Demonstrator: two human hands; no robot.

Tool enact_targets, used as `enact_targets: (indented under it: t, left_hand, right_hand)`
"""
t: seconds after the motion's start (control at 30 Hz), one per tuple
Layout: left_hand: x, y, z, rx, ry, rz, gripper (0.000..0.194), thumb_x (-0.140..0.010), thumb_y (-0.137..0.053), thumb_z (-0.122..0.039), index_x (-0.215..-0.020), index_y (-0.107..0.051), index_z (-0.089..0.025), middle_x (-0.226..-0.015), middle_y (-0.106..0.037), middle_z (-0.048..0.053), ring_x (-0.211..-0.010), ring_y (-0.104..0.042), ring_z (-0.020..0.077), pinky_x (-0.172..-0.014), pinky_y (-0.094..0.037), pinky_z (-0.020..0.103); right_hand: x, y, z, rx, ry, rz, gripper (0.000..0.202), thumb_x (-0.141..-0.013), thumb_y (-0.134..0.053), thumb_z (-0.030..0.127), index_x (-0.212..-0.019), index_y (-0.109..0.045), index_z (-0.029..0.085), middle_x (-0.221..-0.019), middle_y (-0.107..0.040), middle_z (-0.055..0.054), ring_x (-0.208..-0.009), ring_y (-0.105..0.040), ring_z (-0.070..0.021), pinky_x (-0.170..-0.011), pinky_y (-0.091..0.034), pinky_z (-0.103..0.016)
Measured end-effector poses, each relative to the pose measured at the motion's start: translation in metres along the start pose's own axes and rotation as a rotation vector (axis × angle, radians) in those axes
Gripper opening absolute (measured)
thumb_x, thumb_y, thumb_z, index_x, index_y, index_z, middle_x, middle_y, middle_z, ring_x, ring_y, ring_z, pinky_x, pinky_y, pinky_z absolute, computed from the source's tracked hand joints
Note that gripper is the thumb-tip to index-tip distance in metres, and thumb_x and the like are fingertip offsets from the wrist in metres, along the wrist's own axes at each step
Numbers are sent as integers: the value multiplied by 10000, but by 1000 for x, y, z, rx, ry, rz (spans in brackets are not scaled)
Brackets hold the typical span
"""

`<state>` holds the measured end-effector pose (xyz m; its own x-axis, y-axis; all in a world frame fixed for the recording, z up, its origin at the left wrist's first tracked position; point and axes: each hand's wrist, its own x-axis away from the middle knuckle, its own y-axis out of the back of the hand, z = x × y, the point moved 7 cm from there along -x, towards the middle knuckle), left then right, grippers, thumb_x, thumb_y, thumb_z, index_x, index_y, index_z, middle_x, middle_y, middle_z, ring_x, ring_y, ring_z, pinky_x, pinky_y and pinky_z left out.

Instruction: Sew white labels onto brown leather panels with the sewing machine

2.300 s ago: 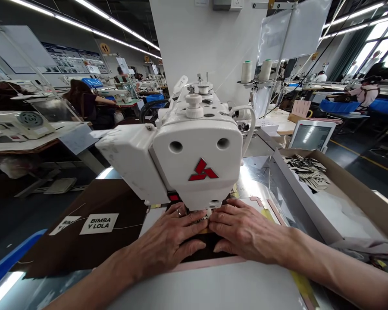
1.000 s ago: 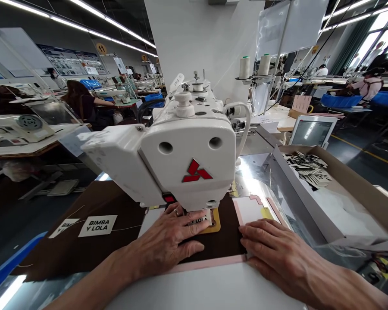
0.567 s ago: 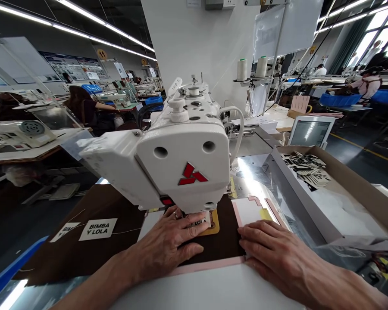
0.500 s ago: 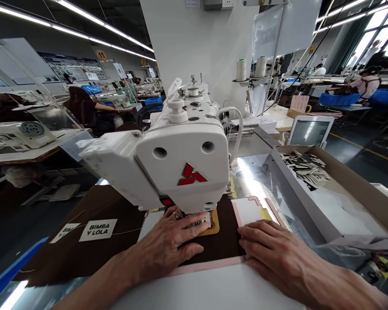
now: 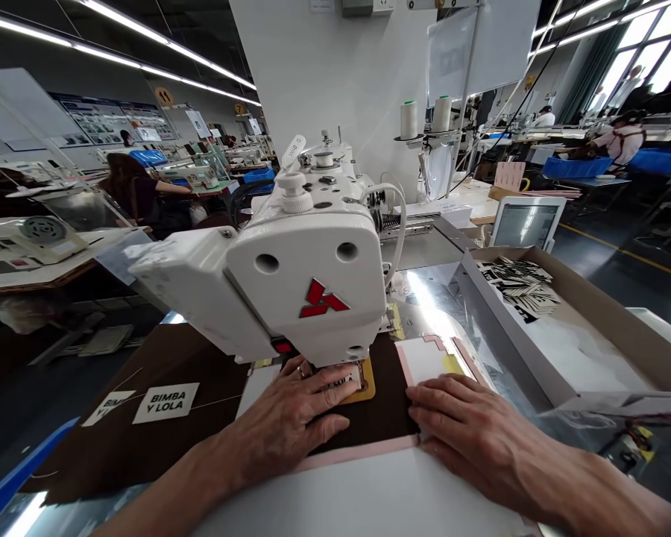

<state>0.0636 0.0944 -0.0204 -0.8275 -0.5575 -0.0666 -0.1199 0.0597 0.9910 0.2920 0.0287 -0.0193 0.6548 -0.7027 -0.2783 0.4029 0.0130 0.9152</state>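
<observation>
My left hand [image 5: 294, 421] lies flat on dark brown fabric [image 5: 385, 406] under the head of a white sewing machine [image 5: 307, 291], its fingertips pressing a white label [image 5: 344, 379] framed by a yellow clamp [image 5: 367, 385]. A ring is on one finger. My right hand [image 5: 470, 429] rests flat, fingers apart, on the right edge of the fabric and the pink-edged template [image 5: 363, 451], just below a white card with pink border [image 5: 430, 356]. Neither hand grips anything.
Brown fabric with sewn "BIMBA Y LOLA" labels [image 5: 165, 401] trails to the left. A cardboard box [image 5: 604, 328] holding several loose labels [image 5: 517, 287] stands at the right, a small screen [image 5: 525, 222] behind it. Thread cones [image 5: 408, 119] stand behind the machine. Other people sit at distant machines.
My right hand slid from beside the left hand under the needle to the fabric's right edge, uncovering the label and yellow clamp. The left hand stayed. The view drifted slightly.
</observation>
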Motion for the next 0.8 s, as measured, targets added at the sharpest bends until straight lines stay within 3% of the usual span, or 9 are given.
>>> enact_targets:
  t: [0.3,0.5,0.6,0.8]
  left_hand:
    - [-9,1,14,12,58,-23,460,-1086,-532,-445,-1535,-540,-346,-1476,-648,7,-1276,-652,296,-1095,-499,463]
    - [-10,2,18,31,124,-28,487,-1058,-577,-442,-1517,-571,-281,-1218,-786,42,-1123,-721,296,-1087,-521,478]
    - [-11,4,14,39,129,-31,496,-1054,-587,-422,-1522,-563,-261,-1273,-768,51,-1060,-746,272,-1116,-506,473]
    - [-13,5,6,26,79,-45,514,-1052,-594,-366,-1537,-535,-204,-1461,-652,70,-1279,-672,313,-1162,-470,509]
  right_hand:
    - [1,-1,-9,45,26,-52,350,-1055,-595,255,-1400,-626,206,-1460,-648,-112,-1341,-606,-289,-1117,-523,-488]
    - [0,0,-12,27,-8,-39,330,-1077,-564,270,-1394,-619,201,-1492,-627,-91,-1365,-579,-285,-1152,-486,-499]
    - [0,2,-10,17,-10,-45,320,-1076,-557,258,-1383,-626,194,-1462,-648,-94,-1337,-596,-288,-1139,-491,-505]
    - [0,4,-9,8,-11,-57,312,-1067,-563,237,-1370,-628,200,-1436,-659,-93,-1313,-609,-285,-1105,-516,-520]
